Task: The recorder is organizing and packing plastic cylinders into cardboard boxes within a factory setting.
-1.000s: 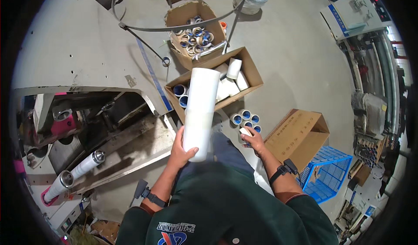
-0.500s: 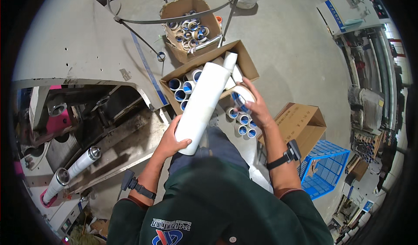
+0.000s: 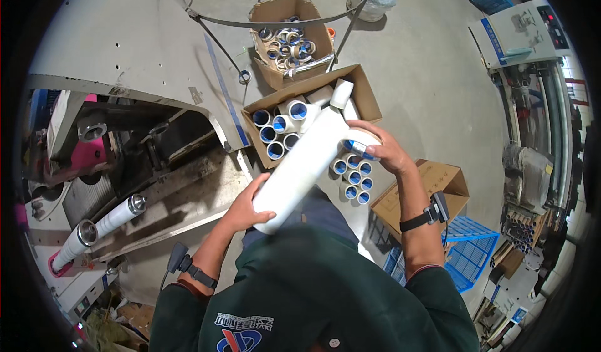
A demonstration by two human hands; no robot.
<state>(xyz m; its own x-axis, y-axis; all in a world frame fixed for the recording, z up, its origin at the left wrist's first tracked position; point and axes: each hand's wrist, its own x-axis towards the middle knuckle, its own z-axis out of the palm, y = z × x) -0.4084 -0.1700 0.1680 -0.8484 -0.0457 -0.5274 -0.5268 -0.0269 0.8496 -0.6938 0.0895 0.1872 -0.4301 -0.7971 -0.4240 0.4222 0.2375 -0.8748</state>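
My left hand is wrapped round the lower end of a long white roll, which slants up to the right in front of my body. In my right hand is a narrow white tape ring with a blue-printed core, pinched between thumb and fingers. That ring is right beside the roll's upper end; whether they touch I cannot tell. Beyond them stands an open carton with several white rolls with blue cores, some hidden behind the long roll. More short rolls stand on the floor below my right hand.
A second carton full of narrow tape rings stands farther off, under a metal hoop frame. Grey machinery fills the left side. At right are an open brown carton, a blue plastic crate and another machine.
The long roll has tilted farther right, its upper end now close to the tape ring. My right hand has turned the ring. The whole view has shifted slightly.
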